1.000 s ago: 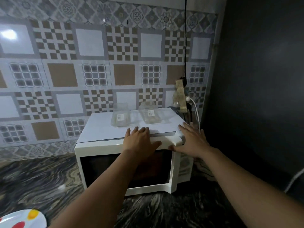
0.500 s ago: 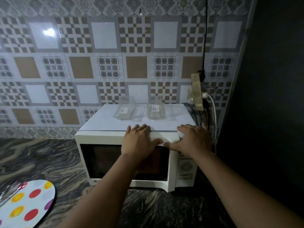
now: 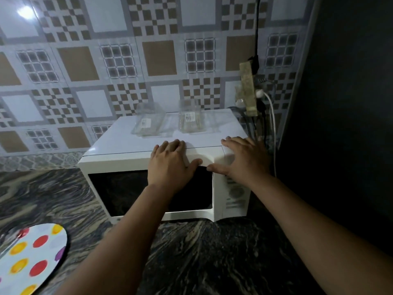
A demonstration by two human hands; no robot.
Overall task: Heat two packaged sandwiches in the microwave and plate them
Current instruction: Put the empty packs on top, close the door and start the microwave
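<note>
Against patterned wall tiles (image 3: 148,60), a microwave (image 3: 127,165) is sitting on the dark marbled tabletop (image 3: 202,252); both hands, left (image 3: 172,165) and right (image 3: 244,160), are lying spread, flat on its top front edge.

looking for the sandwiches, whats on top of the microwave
Two clear plastic packs sit on the microwave: one left, one right. Their contents cannot be made out. Both hands rest on its front top edge, left, right.

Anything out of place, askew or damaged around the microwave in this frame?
Nothing is spilled or broken. Two clear plastic containers sit on top of the microwave, whose door looks closed. A power strip hangs loose on the wall at the right, with cables trailing behind the oven.
</note>
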